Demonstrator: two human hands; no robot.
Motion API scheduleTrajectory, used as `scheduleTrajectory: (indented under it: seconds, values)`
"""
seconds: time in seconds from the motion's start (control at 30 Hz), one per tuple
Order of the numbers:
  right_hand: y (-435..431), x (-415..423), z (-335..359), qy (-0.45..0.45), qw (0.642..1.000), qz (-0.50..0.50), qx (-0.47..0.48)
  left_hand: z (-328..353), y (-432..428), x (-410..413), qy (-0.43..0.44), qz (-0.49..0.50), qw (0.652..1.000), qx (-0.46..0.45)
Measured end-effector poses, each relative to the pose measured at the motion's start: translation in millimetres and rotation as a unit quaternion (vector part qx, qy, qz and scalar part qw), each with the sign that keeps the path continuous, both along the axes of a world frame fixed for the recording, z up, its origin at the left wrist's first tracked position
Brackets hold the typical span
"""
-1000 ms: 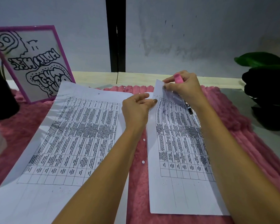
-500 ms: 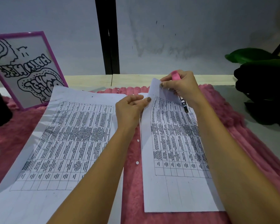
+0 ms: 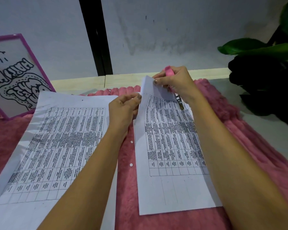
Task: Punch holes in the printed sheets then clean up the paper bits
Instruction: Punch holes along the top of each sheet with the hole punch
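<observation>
Two printed sheets with tables lie on a pink fluffy mat [image 3: 256, 146]. The left sheet [image 3: 56, 146] lies flat. My left hand [image 3: 123, 110] pinches the upper left edge of the right sheet [image 3: 170, 155] and lifts it. My right hand [image 3: 175, 83] grips a pink-handled hole punch [image 3: 170, 73] whose metal jaw [image 3: 179, 100] pokes out below the hand, and its thumb pinches the sheet's raised top corner. Two white paper bits lie on the mat between the sheets, the upper bit [image 3: 131, 142] above the lower bit [image 3: 131, 165]. Another bit [image 3: 109, 91] lies at the mat's far edge.
A purple-framed board [image 3: 15, 77] with black lettering leans at the back left. A dark plant with green leaves [image 3: 264, 63] stands at the right. A grey wall with a black vertical strip [image 3: 96, 37] rises behind the pale wooden tabletop [image 3: 83, 83].
The top corner of the right sheet has been lifted higher and curled further, with both hands staying at the sheet's top edge. The view has shifted slightly.
</observation>
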State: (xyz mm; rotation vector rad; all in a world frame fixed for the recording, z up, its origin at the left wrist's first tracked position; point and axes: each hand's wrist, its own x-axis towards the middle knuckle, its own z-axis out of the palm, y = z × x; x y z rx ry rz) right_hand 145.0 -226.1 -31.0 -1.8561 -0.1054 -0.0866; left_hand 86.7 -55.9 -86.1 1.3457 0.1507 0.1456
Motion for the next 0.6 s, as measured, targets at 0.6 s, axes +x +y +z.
scheduleTrajectory:
  seconds: [0.6]
  values:
    - [24.4,-5.4,13.1,-0.02,0.987,0.051,-0.152,-14.1,-7.2,9.2,-0.065,0.028,0.976,0.208]
